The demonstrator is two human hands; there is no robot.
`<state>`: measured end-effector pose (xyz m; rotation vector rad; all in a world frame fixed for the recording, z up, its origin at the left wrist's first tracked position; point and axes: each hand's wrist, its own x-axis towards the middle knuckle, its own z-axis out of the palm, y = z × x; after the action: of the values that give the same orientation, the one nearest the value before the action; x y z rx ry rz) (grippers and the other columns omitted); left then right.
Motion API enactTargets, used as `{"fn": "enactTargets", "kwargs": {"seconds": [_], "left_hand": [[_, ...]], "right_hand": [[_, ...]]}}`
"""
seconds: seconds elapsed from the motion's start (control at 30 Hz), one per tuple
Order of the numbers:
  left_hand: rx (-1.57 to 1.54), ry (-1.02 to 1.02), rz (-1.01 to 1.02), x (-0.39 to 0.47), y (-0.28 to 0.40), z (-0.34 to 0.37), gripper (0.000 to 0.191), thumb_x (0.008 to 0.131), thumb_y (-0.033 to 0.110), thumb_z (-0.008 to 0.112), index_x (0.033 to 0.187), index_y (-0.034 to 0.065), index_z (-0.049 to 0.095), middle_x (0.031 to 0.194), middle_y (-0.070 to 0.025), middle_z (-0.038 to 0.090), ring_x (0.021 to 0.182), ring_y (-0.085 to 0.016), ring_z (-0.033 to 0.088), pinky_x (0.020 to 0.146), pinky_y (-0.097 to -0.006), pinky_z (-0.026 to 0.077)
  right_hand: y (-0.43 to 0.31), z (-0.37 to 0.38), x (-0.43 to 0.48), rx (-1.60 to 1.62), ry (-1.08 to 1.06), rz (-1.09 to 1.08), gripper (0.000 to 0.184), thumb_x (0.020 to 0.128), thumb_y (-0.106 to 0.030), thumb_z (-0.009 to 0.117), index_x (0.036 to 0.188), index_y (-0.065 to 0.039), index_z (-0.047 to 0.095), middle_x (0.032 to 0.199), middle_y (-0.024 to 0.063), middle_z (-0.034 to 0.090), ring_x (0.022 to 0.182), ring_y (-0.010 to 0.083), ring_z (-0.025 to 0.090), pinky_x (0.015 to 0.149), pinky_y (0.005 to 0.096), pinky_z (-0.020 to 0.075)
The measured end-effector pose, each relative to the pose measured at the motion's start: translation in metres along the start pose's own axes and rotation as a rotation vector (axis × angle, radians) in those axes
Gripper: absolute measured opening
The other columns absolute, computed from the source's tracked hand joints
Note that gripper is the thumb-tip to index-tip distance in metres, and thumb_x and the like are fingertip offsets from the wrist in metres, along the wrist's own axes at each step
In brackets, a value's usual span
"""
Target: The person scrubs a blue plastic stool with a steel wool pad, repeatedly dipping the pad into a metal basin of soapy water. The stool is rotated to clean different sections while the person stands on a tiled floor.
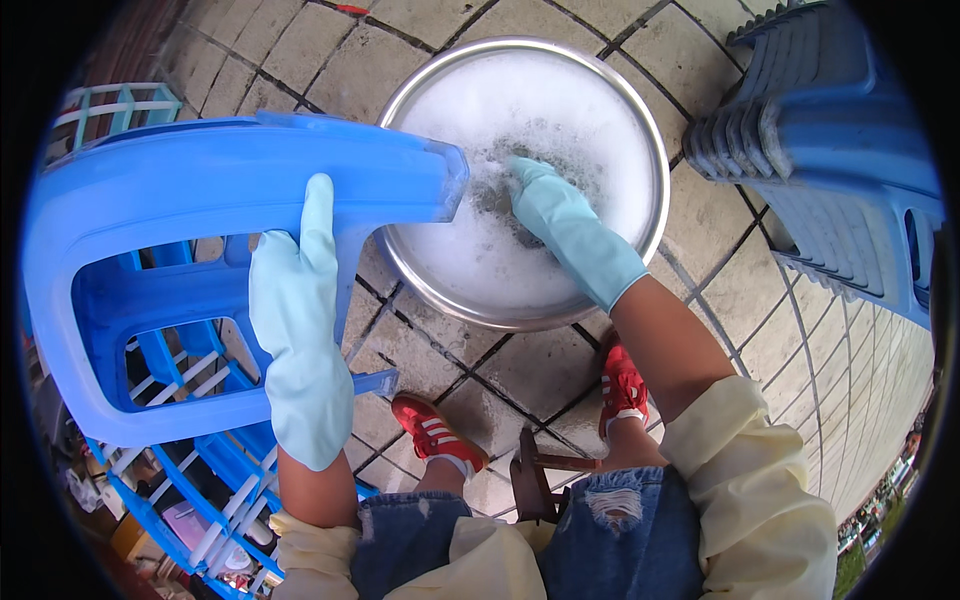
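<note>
A blue plastic stool (202, 165) lies tipped sideways at my left, with one leg end over the rim of a round metal basin (517, 324). My left hand (296, 281), in a pale blue rubber glove, grips the stool by a leg, one finger stretched along its outer face. White suds (450, 270) fill the basin, with a darker patch of water around the middle. Into that patch dips my right hand (551, 202), gloved the same way. Foam and water hide its fingertips, so whether it holds anything does not show.
To the right stands a stack of blue plastic stools (825, 142). Blue-and-white racks (217, 510) crowd the lower left, and a teal-and-white rack (124, 109) is farther up. Square tiles (540, 367) cover the floor, wet near the basin. A small brown stool (529, 480) is between my legs.
</note>
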<state>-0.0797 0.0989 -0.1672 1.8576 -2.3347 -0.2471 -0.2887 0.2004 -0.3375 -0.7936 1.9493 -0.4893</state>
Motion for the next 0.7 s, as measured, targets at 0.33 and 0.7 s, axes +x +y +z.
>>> {"fn": "enactTargets", "kwargs": {"seconds": [0.33, 0.7], "left_hand": [[-0.237, -0.009, -0.161, 0.022, -0.017, -0.006, 0.049, 0.114, 0.037, 0.048, 0.126, -0.0038, 0.072, 0.087, -0.0085, 0.074, 0.071, -0.017, 0.065, 0.072, -0.0298, 0.054], [-0.02, -0.059, -0.149, 0.008, -0.004, -0.015, 0.048, 0.116, 0.032, 0.044, 0.115, -0.0047, 0.073, 0.082, -0.006, 0.071, 0.064, -0.014, 0.06, 0.067, -0.0269, 0.053]], "right_hand": [[-0.063, 0.025, -0.061, -0.093, 0.356, -0.641, 0.038, 0.104, -0.038, 0.061, 0.087, -0.004, 0.065, 0.084, 0.0181, 0.069, 0.082, 0.0393, 0.068, 0.075, 0.0495, 0.0566], [-0.045, -0.013, -0.079, 0.412, -0.129, -0.442, 0.066, 0.106, -0.062, 0.053, 0.101, 0.001, 0.071, 0.079, 0.013, 0.065, 0.073, 0.0242, 0.065, 0.072, 0.0402, 0.0534]]}}
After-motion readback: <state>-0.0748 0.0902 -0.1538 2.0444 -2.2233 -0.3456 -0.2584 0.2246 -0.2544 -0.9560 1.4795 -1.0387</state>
